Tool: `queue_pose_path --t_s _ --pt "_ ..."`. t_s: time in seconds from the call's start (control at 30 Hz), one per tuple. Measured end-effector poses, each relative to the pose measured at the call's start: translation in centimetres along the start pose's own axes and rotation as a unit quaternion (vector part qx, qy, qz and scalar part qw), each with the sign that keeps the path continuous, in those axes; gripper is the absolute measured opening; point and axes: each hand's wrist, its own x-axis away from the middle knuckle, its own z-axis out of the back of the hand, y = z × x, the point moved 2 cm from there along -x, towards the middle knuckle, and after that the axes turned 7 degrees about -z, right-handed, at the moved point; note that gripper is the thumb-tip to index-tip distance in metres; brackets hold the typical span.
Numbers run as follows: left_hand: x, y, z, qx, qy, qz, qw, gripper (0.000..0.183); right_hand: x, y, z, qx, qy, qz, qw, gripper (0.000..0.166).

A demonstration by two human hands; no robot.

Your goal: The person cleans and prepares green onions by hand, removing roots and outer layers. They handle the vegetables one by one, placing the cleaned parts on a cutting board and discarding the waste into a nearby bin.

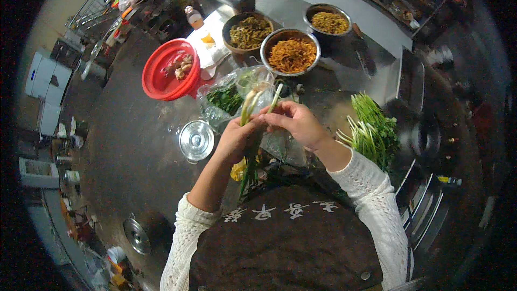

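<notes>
My left hand (pixel 239 141) is closed around several spring onions (pixel 249 107), their pale root ends up and green leaves hanging toward my apron. My right hand (pixel 301 125) pinches a single white spring onion stalk (pixel 276 96) close beside them, the fingertips of both hands nearly meeting. Just beyond the hands lies a clear plastic bag (pixel 214 115) with leafy greens inside. A bunch of trimmed-looking greens with white stems (pixel 367 137) rests to the right of my right forearm. Left of my left hand is a round metal lid (pixel 196 140).
A red plastic basin (pixel 151 74) holding ginger-like pieces stands at the far left. Farther back are metal bowls of shredded orange food (pixel 293 54) and yellowish chopped food (pixel 330 22), a bowl of dark greens (pixel 251 32), a bottle (pixel 194 18) and a knife (pixel 363 58).
</notes>
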Motion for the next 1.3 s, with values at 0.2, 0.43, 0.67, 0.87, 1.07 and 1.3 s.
queue_pose_path --t_s 0.2,0.43,0.67,0.87,1.07,1.3 --pt "-1.2 1.4 -4.2 0.053 -0.025 -0.012 0.998 0.025 5.3 -4.2 5.1 -0.144 0.181 0.082 0.969 0.017" --pt "-4.1 0.6 -2.8 0.205 -0.158 -0.05 0.965 0.028 17.5 -9.0 17.3 0.056 0.359 0.055 0.93 0.021" --pt "-3.8 2.2 -5.8 -0.056 -0.114 -0.079 0.989 0.037 13.6 10.1 27.5 0.557 0.426 -0.067 0.71 0.024" --pt "-3.5 2.6 -6.0 -0.056 -0.127 -0.156 0.978 0.024 8.4 8.6 23.1 0.689 0.377 0.039 0.618 0.038" --pt "-2.9 2.3 -5.3 0.028 -0.145 -0.086 0.985 0.021 4.2 -2.9 6.9 0.066 0.086 0.077 0.991 0.024" --pt "-3.3 0.9 -3.9 -0.05 -0.084 -0.17 0.981 0.018 1.8 -1.7 4.3 -0.002 0.142 0.06 0.988 0.019"
